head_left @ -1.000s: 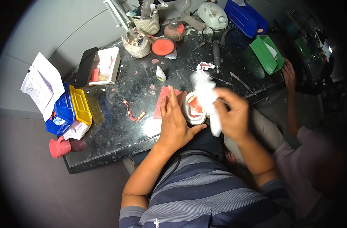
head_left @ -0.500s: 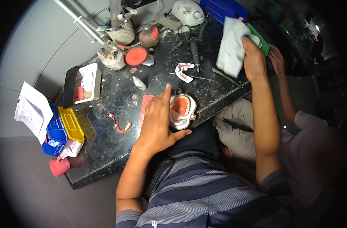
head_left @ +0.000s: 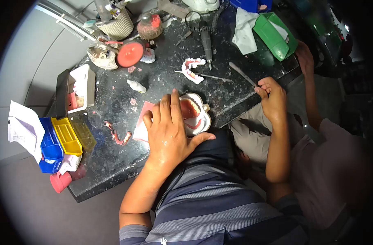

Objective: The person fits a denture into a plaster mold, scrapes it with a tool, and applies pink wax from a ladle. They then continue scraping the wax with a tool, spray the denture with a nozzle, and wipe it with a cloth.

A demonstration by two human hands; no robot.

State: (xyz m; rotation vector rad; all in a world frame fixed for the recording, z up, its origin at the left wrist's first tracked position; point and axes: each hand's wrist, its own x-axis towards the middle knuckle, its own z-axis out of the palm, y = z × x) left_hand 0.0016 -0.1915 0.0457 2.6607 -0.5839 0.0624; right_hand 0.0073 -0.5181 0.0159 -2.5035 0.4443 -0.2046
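A black desk [head_left: 231, 98], speckled with pale debris, stands against a grey wall [head_left: 21, 67], and near its front edge lies a dental model [head_left: 197, 115] with teeth set in red wax. The left hand [head_left: 167, 132] is just left of the model, palm down and spread wide, its fingers overlapping the model's left side and its thumb reaching out below it; whether the fingertips press on it cannot be told. A pink sheet [head_left: 141, 127] lies partly under or behind that hand, left of the model. The right hand [head_left: 273, 100] is well apart, to the right of the model, its fingers pinched around the near end of a slim metal tool [head_left: 243, 74]. Beyond the model sit a white tooth arch [head_left: 187, 70] and a dark handpiece [head_left: 207, 45]; farther off to its right are a white cloth [head_left: 244, 30] and a green box [head_left: 272, 34], with another person's hand [head_left: 305, 59] near the box.
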